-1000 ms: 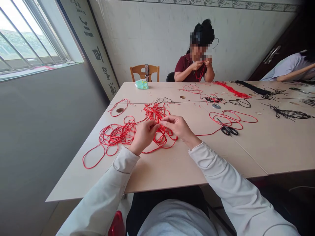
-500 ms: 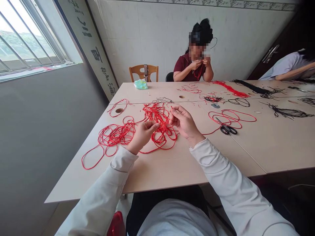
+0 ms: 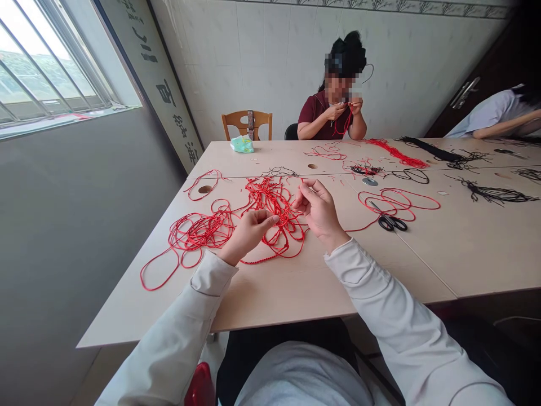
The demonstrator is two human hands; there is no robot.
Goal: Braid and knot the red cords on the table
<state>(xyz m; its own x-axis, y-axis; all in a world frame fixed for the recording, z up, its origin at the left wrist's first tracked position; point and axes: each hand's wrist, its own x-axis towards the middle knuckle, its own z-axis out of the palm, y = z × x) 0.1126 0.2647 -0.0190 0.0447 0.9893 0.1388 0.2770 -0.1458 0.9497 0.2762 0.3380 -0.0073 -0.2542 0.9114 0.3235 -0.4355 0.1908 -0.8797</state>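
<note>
Red twisted cord (image 3: pixel 276 225) lies in a loose tangle on the pale laminate table (image 3: pixel 321 293), between the person's two hands, which have just drawn apart. The right hand (image 3: pixel 319 211) has lifted up and away from the left, opening a gap, its thumb and forefinger pinched narrowly together above the heap; whether a thin strand sits between those fingertips (image 3: pixel 305 194) I cannot tell. The left hand (image 3: pixel 247 234) stays low, its fingers curled loosely against the near side of the tangle, with no clear grip showing.

Just to the left spreads a looser mass of red coils (image 3: pixel 198 231), with a long loop trailing toward the table's near edge. On the right, a thin red loop (image 3: pixel 399 202) runs past black-handled scissors (image 3: pixel 392 223). Farther along the table lie a thick red bundle (image 3: pixel 397 153) and tufts of black cord (image 3: pixel 496 194). At the far side, a seated co-worker (image 3: pixel 333 113) in a maroon top holds red cord up with both hands, near a wooden chair (image 3: pixel 247 121) and a crumpled mint-green packet (image 3: pixel 242 145).
</note>
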